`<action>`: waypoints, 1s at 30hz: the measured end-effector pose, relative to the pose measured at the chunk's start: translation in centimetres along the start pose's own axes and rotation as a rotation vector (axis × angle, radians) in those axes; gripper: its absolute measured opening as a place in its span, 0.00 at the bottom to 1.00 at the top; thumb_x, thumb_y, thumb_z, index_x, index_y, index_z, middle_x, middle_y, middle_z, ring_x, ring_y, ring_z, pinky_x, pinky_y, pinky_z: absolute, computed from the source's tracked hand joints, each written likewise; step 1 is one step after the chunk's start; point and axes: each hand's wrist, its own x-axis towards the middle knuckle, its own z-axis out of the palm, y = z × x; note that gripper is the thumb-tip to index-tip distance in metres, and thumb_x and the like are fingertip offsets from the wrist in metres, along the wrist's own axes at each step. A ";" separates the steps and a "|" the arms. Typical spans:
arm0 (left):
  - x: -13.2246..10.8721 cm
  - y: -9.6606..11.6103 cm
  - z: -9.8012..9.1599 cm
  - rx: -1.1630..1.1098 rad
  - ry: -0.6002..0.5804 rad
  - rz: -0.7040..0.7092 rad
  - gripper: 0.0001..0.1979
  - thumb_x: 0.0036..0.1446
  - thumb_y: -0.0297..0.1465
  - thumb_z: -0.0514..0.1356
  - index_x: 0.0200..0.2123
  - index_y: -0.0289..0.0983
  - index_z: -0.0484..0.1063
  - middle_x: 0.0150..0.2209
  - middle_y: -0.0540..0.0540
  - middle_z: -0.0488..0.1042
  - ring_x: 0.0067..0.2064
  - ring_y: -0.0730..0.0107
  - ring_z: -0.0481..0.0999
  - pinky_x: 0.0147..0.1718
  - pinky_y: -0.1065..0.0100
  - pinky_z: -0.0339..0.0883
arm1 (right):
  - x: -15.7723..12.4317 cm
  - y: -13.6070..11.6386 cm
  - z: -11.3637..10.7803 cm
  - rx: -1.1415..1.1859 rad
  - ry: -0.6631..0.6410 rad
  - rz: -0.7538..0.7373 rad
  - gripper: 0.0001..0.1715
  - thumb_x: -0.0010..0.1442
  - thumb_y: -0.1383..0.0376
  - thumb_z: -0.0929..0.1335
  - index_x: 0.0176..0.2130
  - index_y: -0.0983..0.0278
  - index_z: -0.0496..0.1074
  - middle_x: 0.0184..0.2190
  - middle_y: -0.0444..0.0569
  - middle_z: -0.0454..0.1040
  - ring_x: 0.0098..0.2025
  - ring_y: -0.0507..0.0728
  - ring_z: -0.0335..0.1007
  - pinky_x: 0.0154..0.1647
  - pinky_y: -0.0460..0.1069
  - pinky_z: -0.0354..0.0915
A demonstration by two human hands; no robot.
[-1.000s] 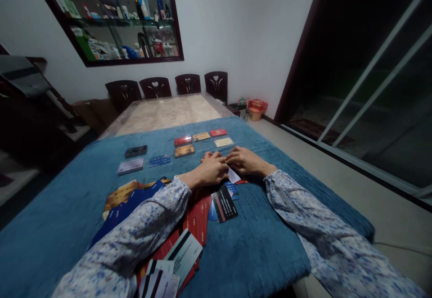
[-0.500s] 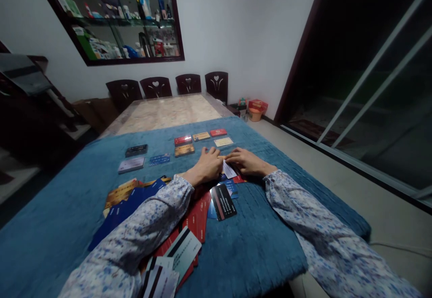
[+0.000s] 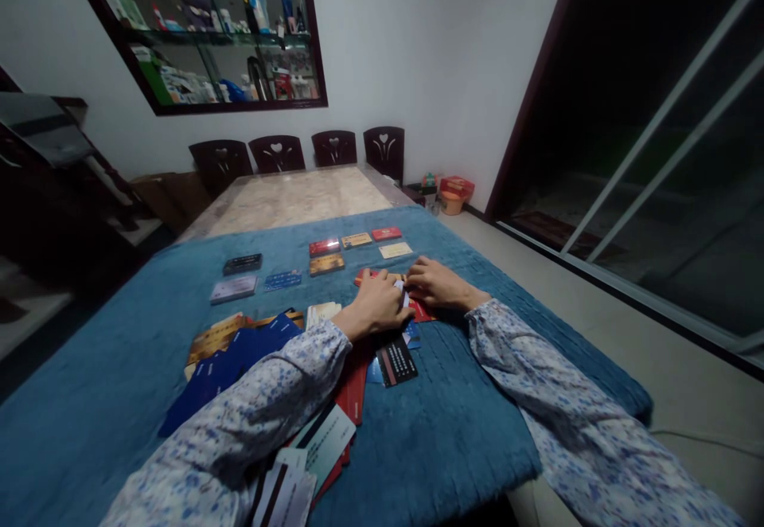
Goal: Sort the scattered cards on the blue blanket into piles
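Note:
My left hand is low over the loose cards, fingers bent forward and thumb pointing right, closed on a white card with a dark stripe. From the other side my right hand meets the same card with curled fingers; its fingertips are partly hidden. Red cards lie under the right hand, and a red and yellow card edge shows past the left fingers. Closer to me are a black card and blue cards. My left forearm passes over a fan of red cards.
Neat card stacks stand farther off: black, silver, gold and red. Blue cards and silver cards lie spread near my left arm. A blue cloth covers the table's near part.
My left hand has shifted slightly right and nearer, its thumb now over the white card. The red and yellow edge and some pale cards have come into view. My right hand has barely moved.

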 end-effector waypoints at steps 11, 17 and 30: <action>-1.5 -1.6 0.2 -0.028 -0.007 -0.058 0.24 0.63 0.49 0.59 0.47 0.34 0.80 0.51 0.31 0.76 0.57 0.43 0.69 0.54 0.45 0.62 | 0.4 -0.4 0.9 0.202 0.019 -0.022 0.27 0.62 0.73 0.67 0.59 0.61 0.75 0.60 0.54 0.76 0.60 0.62 0.65 0.61 0.61 0.66; -0.9 -1.0 0.7 -0.071 0.017 -0.112 0.22 0.62 0.48 0.60 0.47 0.37 0.79 0.51 0.33 0.77 0.57 0.42 0.68 0.54 0.43 0.63 | 0.8 -0.3 1.0 0.208 0.015 -0.013 0.19 0.62 0.71 0.69 0.51 0.62 0.80 0.53 0.56 0.80 0.52 0.63 0.69 0.57 0.62 0.69; -2.0 -0.8 -0.8 -0.010 -0.091 -0.141 0.15 0.62 0.34 0.56 0.43 0.33 0.79 0.46 0.31 0.79 0.53 0.44 0.73 0.49 0.48 0.66 | 0.6 -0.9 0.2 0.198 0.030 -0.046 0.16 0.63 0.70 0.69 0.50 0.62 0.80 0.52 0.55 0.80 0.52 0.62 0.68 0.57 0.61 0.68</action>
